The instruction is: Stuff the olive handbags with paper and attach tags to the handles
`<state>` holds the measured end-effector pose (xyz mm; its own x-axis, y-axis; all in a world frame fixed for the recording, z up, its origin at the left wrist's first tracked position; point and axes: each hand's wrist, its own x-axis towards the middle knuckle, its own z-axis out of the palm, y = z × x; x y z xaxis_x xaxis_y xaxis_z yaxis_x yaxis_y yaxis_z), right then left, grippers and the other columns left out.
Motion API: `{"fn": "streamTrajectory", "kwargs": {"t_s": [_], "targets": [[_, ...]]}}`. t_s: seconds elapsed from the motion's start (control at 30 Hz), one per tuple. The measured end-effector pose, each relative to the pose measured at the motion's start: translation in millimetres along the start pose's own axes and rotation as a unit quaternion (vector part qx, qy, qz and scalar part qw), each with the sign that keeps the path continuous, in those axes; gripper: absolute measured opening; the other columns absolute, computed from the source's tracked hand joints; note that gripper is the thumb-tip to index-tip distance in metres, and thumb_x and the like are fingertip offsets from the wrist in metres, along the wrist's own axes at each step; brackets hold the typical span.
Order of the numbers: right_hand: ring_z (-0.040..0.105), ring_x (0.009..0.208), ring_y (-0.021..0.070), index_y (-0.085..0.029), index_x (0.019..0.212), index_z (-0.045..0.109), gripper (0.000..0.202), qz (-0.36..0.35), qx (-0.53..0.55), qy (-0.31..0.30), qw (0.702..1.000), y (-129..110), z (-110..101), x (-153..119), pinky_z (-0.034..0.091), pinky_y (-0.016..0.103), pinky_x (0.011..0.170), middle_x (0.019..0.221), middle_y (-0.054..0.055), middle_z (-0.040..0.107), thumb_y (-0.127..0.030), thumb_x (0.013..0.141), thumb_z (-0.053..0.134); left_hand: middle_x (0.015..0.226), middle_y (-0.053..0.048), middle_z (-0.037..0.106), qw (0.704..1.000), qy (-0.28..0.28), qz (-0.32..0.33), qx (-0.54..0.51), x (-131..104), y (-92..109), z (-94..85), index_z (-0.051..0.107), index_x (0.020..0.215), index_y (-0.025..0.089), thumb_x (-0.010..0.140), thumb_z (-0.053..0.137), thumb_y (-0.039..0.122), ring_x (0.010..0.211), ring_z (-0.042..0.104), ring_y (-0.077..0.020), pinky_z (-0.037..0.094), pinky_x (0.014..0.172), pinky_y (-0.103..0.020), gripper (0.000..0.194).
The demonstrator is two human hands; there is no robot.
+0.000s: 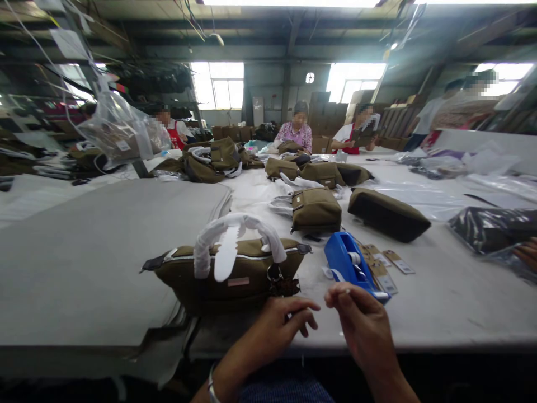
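An olive handbag [247, 263] stands upright on the table before me, its handles [203, 252] wrapped in white padding and a white strip [227, 254] hanging in front of the zip. My left hand [289, 316] is beside the bag's lower right corner, fingers spread and nothing in them. To its right, my right hand [363, 319] has thumb and fingers pinched together; a tiny pale bit shows at the tips, too small to name. Just beyond that hand sits a blue tape dispenser [342, 254], with a dark charm [285, 285] dangling from the bag nearby.
Cardboard tags [398, 262] lie right of the dispenser. More olive bags [316, 210] are spread farther back, one on its side [388, 212]. Grey sheets [96, 252] are stacked at left. A plastic-wrapped dark item [495, 226] and another person's hand [526, 254] are at right.
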<state>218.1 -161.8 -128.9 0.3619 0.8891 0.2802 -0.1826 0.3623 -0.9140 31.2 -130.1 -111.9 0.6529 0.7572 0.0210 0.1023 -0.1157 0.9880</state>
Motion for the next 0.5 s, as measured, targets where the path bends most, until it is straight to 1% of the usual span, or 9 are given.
{"fn": "streamTrajectory", "kwargs": {"t_s": [0.07, 0.13, 0.2, 0.27, 0.3, 0.33, 0.4, 0.47, 0.5], "targets": [[0.070, 0.067, 0.0143, -0.027, 0.083, 0.080, 0.014, 0.052, 0.047, 0.074, 0.995, 2, -10, 5, 0.062, 0.024, 0.064, 0.081, 0.002, 0.076, -0.038, 0.077, 0.087, 0.082, -0.005, 0.076, 0.999, 0.019, -0.026, -0.008, -6, -5, -0.4, 0.076, 0.103, 0.016, 0.098, 0.057, 0.033, 0.066, 0.067, -0.0132, 0.051, 0.067, -0.022, 0.026], [0.071, 0.069, 0.0156, -0.024, 0.086, 0.081, 0.021, 0.079, 0.019, 0.124, 0.989, 5, -19, 7, 0.062, 0.026, 0.063, 0.090, 0.005, 0.077, -0.040, 0.074, 0.088, 0.079, -0.004, 0.076, 0.998, 0.034, -0.054, 0.014, -12, -10, -0.8, 0.077, 0.098, 0.016, 0.096, 0.059, 0.033, 0.062, 0.066, -0.0132, 0.049, 0.064, -0.021, 0.024], [0.071, 0.072, 0.0161, -0.025, 0.107, 0.078, 0.031, 0.053, -0.079, 0.159, 0.983, 3, -25, 3, 0.062, 0.027, 0.063, 0.110, 0.008, 0.076, -0.040, 0.080, 0.083, 0.077, -0.002, 0.076, 0.994, 0.050, -0.069, 0.064, -18, -12, -0.4, 0.077, 0.093, 0.017, 0.095, 0.060, 0.031, 0.060, 0.065, -0.0130, 0.047, 0.062, -0.021, 0.022], [0.071, 0.075, 0.0159, -0.028, 0.134, 0.065, 0.047, -0.025, -0.219, 0.175, 0.959, -1, -24, -5, 0.062, 0.027, 0.065, 0.125, 0.010, 0.071, -0.036, 0.088, 0.075, 0.074, -0.001, 0.076, 0.988, 0.068, -0.066, 0.123, -21, -12, 0.6, 0.078, 0.086, 0.018, 0.095, 0.060, 0.028, 0.062, 0.066, -0.0139, 0.045, 0.066, -0.022, 0.023], [0.071, 0.077, 0.0167, -0.030, 0.141, 0.059, 0.052, -0.080, -0.284, 0.152, 0.943, -3, -22, -10, 0.062, 0.028, 0.068, 0.126, 0.009, 0.071, -0.032, 0.091, 0.072, 0.073, -0.001, 0.076, 0.984, 0.075, -0.061, 0.147, -21, -11, 1.0, 0.077, 0.082, 0.019, 0.095, 0.060, 0.028, 0.066, 0.068, -0.0148, 0.045, 0.069, -0.023, 0.024], [0.073, 0.081, 0.0182, -0.031, 0.143, 0.058, 0.052, -0.135, -0.336, 0.098, 0.927, -5, -19, -15, 0.063, 0.030, 0.074, 0.124, 0.009, 0.072, -0.028, 0.093, 0.069, 0.072, -0.001, 0.076, 0.981, 0.079, -0.055, 0.167, -21, -10, 1.3, 0.077, 0.078, 0.019, 0.095, 0.061, 0.028, 0.069, 0.069, -0.0156, 0.044, 0.071, -0.023, 0.025], [0.074, 0.097, 0.0222, -0.033, 0.138, 0.063, 0.045, -0.214, -0.386, -0.073, 0.895, -5, -12, -21, 0.061, 0.033, 0.088, 0.120, 0.007, 0.074, -0.020, 0.095, 0.065, 0.073, 0.000, 0.077, 0.978, 0.077, -0.045, 0.188, -19, -9, 0.8, 0.076, 0.074, 0.020, 0.096, 0.061, 0.030, 0.071, 0.069, -0.0162, 0.043, 0.070, -0.024, 0.028], [0.072, 0.109, 0.0234, -0.033, 0.134, 0.067, 0.041, -0.231, -0.379, -0.209, 0.871, -1, -6, -22, 0.059, 0.034, 0.096, 0.120, 0.006, 0.075, -0.016, 0.097, 0.060, 0.074, 0.000, 0.076, 0.979, 0.076, -0.035, 0.184, -17, -7, -1.1, 0.075, 0.074, 0.020, 0.097, 0.060, 0.032, 0.070, 0.068, -0.0158, 0.043, 0.069, -0.024, 0.030], [0.072, 0.110, 0.0228, -0.031, 0.133, 0.068, 0.039, -0.218, -0.372, -0.235, 0.871, 3, -4, -22, 0.059, 0.033, 0.096, 0.119, 0.006, 0.075, -0.016, 0.098, 0.059, 0.073, 0.001, 0.075, 0.980, 0.078, -0.030, 0.178, -17, -6, -2.7, 0.074, 0.074, 0.020, 0.097, 0.060, 0.032, 0.070, 0.068, -0.0155, 0.043, 0.070, -0.023, 0.030]]}}
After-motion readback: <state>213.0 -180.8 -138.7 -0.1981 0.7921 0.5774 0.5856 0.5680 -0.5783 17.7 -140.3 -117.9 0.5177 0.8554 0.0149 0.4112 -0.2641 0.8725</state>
